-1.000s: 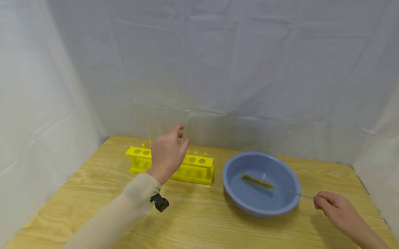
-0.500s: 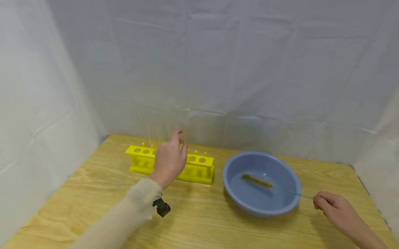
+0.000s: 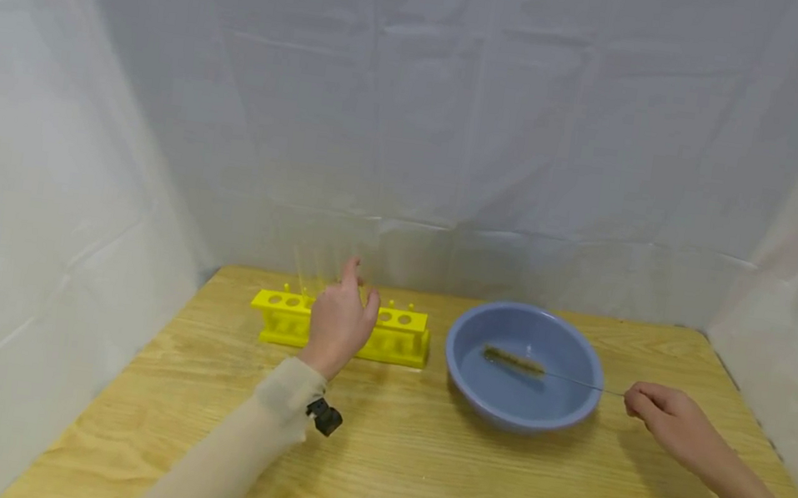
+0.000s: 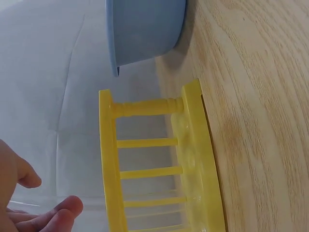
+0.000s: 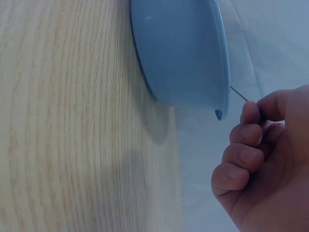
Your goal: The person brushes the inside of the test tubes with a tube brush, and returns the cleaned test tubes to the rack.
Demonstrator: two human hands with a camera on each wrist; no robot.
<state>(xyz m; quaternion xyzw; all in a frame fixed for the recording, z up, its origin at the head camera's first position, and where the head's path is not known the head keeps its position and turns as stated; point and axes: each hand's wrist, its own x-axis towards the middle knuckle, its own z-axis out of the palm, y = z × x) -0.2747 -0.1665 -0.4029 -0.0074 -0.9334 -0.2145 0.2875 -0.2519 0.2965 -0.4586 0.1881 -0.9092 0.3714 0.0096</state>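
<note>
A yellow test tube rack stands at the back left of the table, with clear test tubes rising from holes on its left side. My left hand is over the middle of the rack, index finger raised and thumb held apart. In the left wrist view, its thumb and fingertips are spread beside the rack's top; a faint tube shows near the fingertips. My right hand pinches the wire handle of a test tube brush, fingers curled. The brush's bristles are inside the blue basin.
The basin sits on the wooden table just right of the rack. White sheeting hangs behind the table and along both sides. Small upright pegs line the rack's back edge.
My left hand has shifted slightly right and its index finger has straightened; more tubes show to its left. My right hand and the brush have hardly moved.
</note>
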